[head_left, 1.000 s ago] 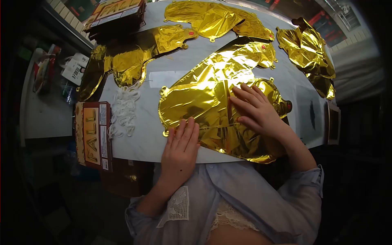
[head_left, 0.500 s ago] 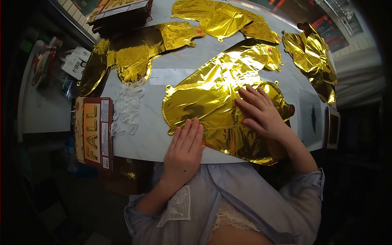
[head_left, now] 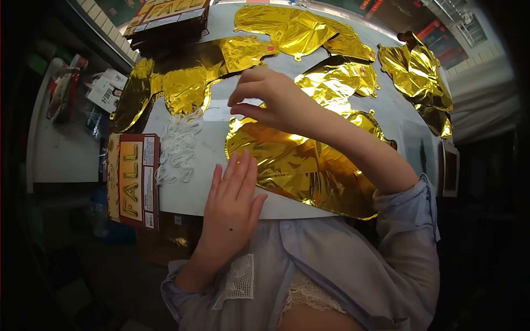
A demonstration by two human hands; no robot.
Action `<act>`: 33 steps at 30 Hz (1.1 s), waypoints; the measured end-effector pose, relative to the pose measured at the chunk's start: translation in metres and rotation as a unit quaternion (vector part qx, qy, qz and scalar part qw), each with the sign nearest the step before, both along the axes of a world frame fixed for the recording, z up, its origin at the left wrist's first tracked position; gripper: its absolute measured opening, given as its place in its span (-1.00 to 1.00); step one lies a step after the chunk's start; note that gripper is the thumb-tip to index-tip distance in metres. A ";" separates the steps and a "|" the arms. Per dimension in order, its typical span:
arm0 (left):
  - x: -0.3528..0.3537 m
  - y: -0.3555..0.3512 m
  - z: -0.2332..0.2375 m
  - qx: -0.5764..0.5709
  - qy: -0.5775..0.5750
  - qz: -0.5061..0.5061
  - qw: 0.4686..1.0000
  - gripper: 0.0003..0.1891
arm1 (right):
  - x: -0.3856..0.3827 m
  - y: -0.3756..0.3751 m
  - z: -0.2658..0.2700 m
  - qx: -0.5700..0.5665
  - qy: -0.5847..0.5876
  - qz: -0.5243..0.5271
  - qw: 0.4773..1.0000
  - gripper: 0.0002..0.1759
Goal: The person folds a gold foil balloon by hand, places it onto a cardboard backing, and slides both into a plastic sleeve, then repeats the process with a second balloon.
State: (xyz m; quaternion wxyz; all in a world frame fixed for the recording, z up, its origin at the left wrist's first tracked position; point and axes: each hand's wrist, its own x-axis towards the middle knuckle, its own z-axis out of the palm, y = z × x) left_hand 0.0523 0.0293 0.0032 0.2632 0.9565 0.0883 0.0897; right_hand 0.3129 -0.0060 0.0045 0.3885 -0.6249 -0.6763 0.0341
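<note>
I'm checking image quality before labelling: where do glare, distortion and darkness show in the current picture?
Head view: white glare on the gold foil beyond the right forearm; head view: the edges of the tabletop look bowed; head view: the corners are nearly black, hiding detail.

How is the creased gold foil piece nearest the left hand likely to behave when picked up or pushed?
The gold foil piece would probably be floppy, since creases run across it. It is likely light for its size, as it looks thin and lies nearly flat. Its shiny surface might slide easily over the table.
</note>
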 end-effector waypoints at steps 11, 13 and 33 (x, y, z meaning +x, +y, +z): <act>-0.022 0.181 0.024 0.051 0.098 0.126 0.986 -0.50 | 0.009 0.183 -0.055 -0.187 0.163 -0.036 0.968 -0.79; -0.006 0.203 0.016 0.058 0.100 0.119 0.986 -0.52 | 0.008 0.185 -0.056 -0.186 0.166 -0.041 0.968 -0.79; 0.072 0.267 -0.050 0.084 0.078 0.122 0.986 -0.34 | 0.042 0.146 0.072 0.135 0.304 -0.055 0.942 -0.66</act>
